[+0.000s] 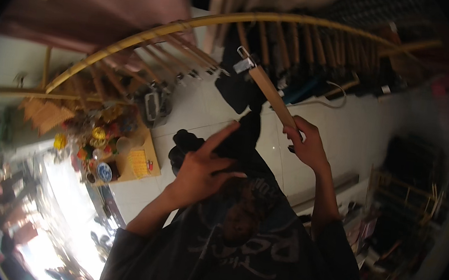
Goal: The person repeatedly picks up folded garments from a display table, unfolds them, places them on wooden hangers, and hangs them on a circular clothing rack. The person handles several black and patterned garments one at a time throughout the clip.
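My right hand grips the near end of a long flat brown strip. The strip slants up and to the left, with a metal clip or buckle and a wire loop at its far tip. Whether it is a belt or a bar, I cannot tell. My left hand holds nothing, its fingers spread in front of my dark printed shirt. It is apart from the strip. Beyond both hands, similar brown strips with metal ends hang in a row from a curved yellow pole.
A wooden table on the left bears a blue-and-white bowl, a yellow sheet with writing, and flower-like ornaments. Near it is a plastic bin. A metal-framed rack stands at the right. Pale tiles cover the floor.
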`<action>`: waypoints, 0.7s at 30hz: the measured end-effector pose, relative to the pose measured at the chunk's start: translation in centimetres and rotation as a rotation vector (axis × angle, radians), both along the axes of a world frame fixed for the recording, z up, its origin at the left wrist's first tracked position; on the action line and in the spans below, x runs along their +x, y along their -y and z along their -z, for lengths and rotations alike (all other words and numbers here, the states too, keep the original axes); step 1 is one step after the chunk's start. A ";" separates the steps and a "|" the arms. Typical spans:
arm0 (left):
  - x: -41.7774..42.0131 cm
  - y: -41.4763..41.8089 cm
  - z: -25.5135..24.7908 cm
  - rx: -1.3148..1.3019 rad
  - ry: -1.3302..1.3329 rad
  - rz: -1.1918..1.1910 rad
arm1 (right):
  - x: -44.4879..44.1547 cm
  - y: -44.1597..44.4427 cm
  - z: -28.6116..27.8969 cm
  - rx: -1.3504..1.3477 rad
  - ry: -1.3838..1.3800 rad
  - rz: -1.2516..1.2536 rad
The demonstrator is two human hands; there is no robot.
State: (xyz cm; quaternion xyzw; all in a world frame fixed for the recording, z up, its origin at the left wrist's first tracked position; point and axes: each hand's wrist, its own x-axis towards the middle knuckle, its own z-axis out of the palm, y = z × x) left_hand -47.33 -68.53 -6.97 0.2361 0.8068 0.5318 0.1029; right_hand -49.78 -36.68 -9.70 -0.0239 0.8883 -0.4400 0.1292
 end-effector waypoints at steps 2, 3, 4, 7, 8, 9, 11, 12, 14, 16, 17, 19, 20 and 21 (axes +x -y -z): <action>-1.1 -0.5 0.1 0.039 -0.063 -0.005 | 3.7 -2.0 -2.3 -0.055 0.013 0.009; -1.8 -0.8 -0.1 0.083 -0.100 0.025 | 5.6 -2.9 -3.2 -0.104 -0.017 0.017; -2.2 -1.0 -0.7 0.047 -0.101 0.055 | 7.3 -3.5 -3.8 -0.155 -0.067 0.016; -2.4 -3.4 -2.5 0.028 -0.115 0.205 | 11.4 -5.3 -6.1 -0.108 -0.073 -0.003; -2.1 -4.0 -2.8 0.011 -0.143 0.264 | 12.6 -5.8 -6.3 -0.148 -0.070 0.010; -1.7 -4.8 -3.1 -0.007 -0.170 0.319 | 13.6 -6.3 -6.5 -0.189 -0.066 0.019; -0.9 -7.0 -4.5 0.031 -0.158 0.348 | 15.5 -7.5 -6.4 -0.231 -0.053 0.034; -1.0 -8.3 -4.8 0.039 -0.179 0.397 | 16.8 -8.4 -5.6 -0.235 -0.046 0.060; -0.4 -10.7 -5.2 0.047 -0.224 0.443 | 18.9 -9.7 -4.3 -0.264 -0.028 0.125; 0.8 -13.3 -5.3 0.034 -0.282 0.474 | 20.8 -10.4 -2.9 -0.111 -0.141 0.236; 1.6 -14.8 -5.4 0.031 -0.316 0.490 | 21.8 -10.6 -2.6 -0.030 -0.197 0.294; 3.7 -18.4 -6.2 0.010 -0.263 0.469 | 24.3 -10.6 -4.0 0.404 -0.273 0.416; 4.7 -20.2 -6.4 -0.009 -0.268 0.484 | 25.7 -11.0 -4.9 0.383 -0.245 0.470; 5.8 -21.7 -6.4 -0.023 -0.265 0.494 | 26.9 -11.5 -5.7 0.365 -0.211 0.518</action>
